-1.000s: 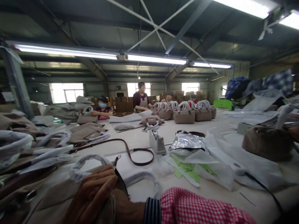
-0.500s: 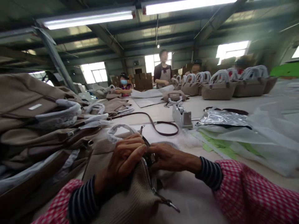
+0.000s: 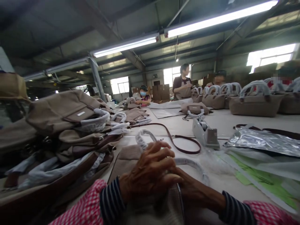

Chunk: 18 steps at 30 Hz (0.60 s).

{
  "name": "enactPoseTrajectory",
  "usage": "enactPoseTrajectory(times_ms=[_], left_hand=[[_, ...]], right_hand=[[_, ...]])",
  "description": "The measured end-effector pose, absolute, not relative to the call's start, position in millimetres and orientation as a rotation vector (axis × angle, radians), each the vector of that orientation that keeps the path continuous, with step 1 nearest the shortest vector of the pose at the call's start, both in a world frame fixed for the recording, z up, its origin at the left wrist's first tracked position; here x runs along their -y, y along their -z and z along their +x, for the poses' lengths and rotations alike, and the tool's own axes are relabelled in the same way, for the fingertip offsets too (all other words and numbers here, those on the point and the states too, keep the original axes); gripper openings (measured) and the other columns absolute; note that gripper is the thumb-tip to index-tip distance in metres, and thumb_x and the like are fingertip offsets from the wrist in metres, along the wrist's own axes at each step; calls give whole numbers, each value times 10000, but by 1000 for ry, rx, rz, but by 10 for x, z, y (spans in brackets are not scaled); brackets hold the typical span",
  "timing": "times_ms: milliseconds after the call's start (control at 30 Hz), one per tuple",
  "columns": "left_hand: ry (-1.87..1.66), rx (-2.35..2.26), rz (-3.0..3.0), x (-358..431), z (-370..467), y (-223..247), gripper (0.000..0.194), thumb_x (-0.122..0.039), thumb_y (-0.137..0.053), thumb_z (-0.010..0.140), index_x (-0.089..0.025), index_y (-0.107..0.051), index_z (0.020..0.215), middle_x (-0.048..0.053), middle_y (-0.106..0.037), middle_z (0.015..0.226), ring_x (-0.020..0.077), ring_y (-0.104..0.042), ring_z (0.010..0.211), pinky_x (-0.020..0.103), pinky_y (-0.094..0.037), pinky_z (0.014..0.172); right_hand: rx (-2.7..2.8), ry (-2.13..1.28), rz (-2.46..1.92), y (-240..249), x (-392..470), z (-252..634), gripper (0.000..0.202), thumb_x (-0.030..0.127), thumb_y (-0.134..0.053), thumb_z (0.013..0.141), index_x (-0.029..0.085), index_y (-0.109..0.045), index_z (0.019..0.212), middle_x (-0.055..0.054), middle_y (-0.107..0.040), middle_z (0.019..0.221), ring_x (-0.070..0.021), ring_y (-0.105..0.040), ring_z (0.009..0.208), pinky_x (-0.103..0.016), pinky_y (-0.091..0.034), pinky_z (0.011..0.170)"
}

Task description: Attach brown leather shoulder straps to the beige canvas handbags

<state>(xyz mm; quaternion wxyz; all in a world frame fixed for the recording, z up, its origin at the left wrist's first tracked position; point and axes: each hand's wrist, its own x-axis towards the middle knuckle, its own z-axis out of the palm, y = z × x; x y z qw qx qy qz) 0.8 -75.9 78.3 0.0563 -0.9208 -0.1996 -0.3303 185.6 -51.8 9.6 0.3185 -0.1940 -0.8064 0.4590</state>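
Whereas the fingertips merely meet at the zip half a second ago, head view now has the left hand (image 3: pixel 152 170) overlapping the right hand (image 3: pixel 185 184), and the clip at the zip's near end out of sight. My reading: work stays at the mouth of the bag (image 3: pixel 126 157), which lies directly under both hands.

Grip: left fingers curled; cannot tell whether they pinch anything. Right fingers hidden, so its hold cannot be told either.

Materials: bag cloth beige, finely ribbed, slack. Metal-toothed zip (image 3: pixel 180 197) just below the grip. Just beyond the grip, a looped handle (image 3: pixel 145 137) in crinkly white wrap. Farther beyond, a smooth brown strap (image 3: pixel 189 152), curling; right of it, a boxy grey tape dispenser (image 3: pixel 206 136). Left of the grip, soft bags (image 3: pixel 58 111) heaped, sagging.
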Motion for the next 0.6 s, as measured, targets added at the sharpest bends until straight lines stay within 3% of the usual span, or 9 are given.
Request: enactPoseTrajectory(times_ms=[67, 133, 233, 300, 367, 500, 600], left_hand=[[1058, 662, -2554, 840, -118, -924, 340, -461, -466, 1062, -169, -640, 1071, 134, -663, 1235, 305, -488, 1282, 489, -390, 1106], [1077, 843, -2405, 873, -240, -953, 314, -426, -495, 1057, -182, -601, 1225, 141, -593, 1381, 310, -433, 1360, 515, -349, 1151], [690, 1094, -2678, 805, -345, -683, 437, -475, -535, 1034, -235, -535, 1399, 119, -546, 1476, 298, -458, 1378, 511, -360, 1162], [296, 1135, -2934, 720, -355, -395, 415, -467, -467, 1061, -284, -541, 1426, 83, -561, 1491, 297, -469, 1402, 526, -346, 1173], [145, 1189, -3030, 647, -333, -177, 415, -460, -418, 1078, -310, -532, 1447, 64, -528, 1537, 304, -436, 1443, 552, -294, 1203], [243, 1217, -3060, 649, -326, -193, 418, -489, -450, 1063, -313, -548, 1429, 56, -543, 1524, 284, -471, 1419, 502, -307, 1210], [413, 1337, -2938, 778, -503, -384, 452, -511, -571, 1005, -328, -562, 1418, 43, -547, 1523, 290, -458, 1432, 483, -309, 1223]], right_hand=[[2039, -1304, -509, -163, 559, 1953, 201, 313, -641, 867, 175, -755, 957, -77, -696, 1026, -232, -645, 919, -339, -561, 824], [1926, -1303, -606, -169, 561, 2047, 151, 286, -657, 836, 167, -749, 836, -74, -702, 1012, -224, -648, 894, -325, -551, 790], [1706, -1342, -954, -116, 540, 2192, 171, 262, -645, 756, 149, -732, 849, -73, -707, 905, -203, -653, 788, -271, -501, 607], [1569, -1435, -1179, -111, 565, 2273, 258, 265, -613, 713, 141, -707, 919, -51, -688, 774, -182, -645, 682, -230, -426, 496], [1513, -1548, -1265, -154, 636, 2328, 339, 256, -608, 671, 141, -673, 984, -39, -690, 746, -170, -662, 659, -203, -409, 469], [1536, -1777, -1231, -255, 825, 2378, 412, 290, -669, 687, 161, -604, 1073, -71, -728, 968, -147, -701, 670, -167, -399, 428], [1481, -1794, -1291, -216, 863, 2385, 434, 450, -744, 742, 173, -563, 1024, -80, -707, 1013, -133, -697, 632, -148, -337, 381]])
